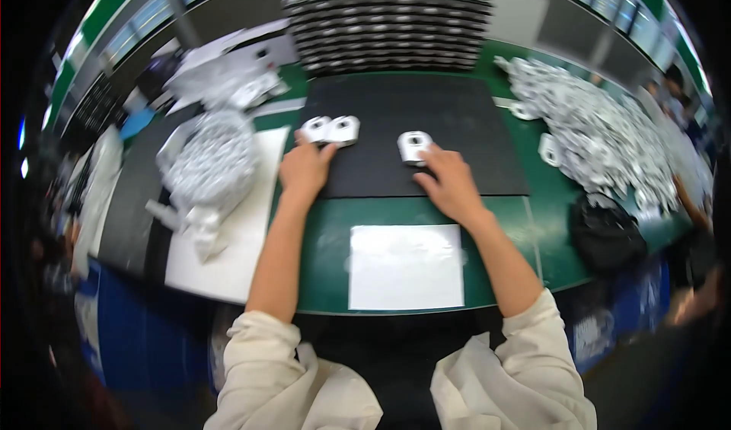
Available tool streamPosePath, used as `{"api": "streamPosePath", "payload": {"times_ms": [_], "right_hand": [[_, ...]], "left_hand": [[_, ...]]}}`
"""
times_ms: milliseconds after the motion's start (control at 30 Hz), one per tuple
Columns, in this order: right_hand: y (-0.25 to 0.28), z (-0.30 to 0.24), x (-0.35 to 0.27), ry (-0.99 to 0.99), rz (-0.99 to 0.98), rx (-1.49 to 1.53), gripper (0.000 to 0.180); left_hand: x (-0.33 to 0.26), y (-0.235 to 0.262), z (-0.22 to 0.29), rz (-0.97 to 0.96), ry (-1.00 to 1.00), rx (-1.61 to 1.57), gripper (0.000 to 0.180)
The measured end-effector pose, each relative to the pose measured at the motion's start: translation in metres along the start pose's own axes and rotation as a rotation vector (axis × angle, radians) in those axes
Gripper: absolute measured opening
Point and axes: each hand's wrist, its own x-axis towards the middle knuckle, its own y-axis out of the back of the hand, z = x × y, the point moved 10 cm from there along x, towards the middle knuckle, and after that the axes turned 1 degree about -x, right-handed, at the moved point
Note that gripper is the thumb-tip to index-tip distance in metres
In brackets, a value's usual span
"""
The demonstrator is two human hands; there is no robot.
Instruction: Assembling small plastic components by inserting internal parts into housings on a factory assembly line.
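Black mat (426,125) laid flat on green table (335,240), both hands down on it. Left hand (303,170) at mat's left edge, fingers stretched forward and loose, tips touching a pair of small white parts (330,129) lying side by side; not closed round them. Right hand (449,183) nearer mat's middle, fingers spread, tips resting on a single white part (414,146); pressing or pinching cannot be told through the blur. White sheet (406,266) on table just below mat, between the forearms. Cream sleeves pushed up at lower edge. Stack of dark trays (388,23) at table's far side, behind mat. Heap of white parts (601,133) spread to the right, well apart from right hand. Clear bags of parts (209,164) to the left on a white board (228,262). Black bag (605,236) at table's right edge. Another person's arm (689,202) at far right, blurred.
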Motion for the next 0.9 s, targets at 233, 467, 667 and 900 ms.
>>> {"api": "streamPosePath", "payload": {"times_ms": [233, 467, 667, 900], "right_hand": [[-0.029, -0.02, 0.023, 0.041, -0.107, -0.077, 0.046], [-0.07, -0.033, 0.066, 0.11, -0.335, -0.016, 0.045], [-0.089, -0.048, 0.076, 0.11, -0.368, -0.039, 0.049], [-0.082, -0.031, 0.075, 0.119, -0.303, 0.035, 0.057]], "left_hand": [[-0.016, 0.014, -0.022, 0.002, 0.039, 0.028, 0.052], [-0.024, 0.008, -0.009, -0.001, 0.019, -0.048, 0.065], [-0.026, 0.006, -0.01, 0.017, -0.026, -0.087, 0.067], [-0.025, 0.002, -0.003, 0.025, -0.05, -0.122, 0.066]]}}
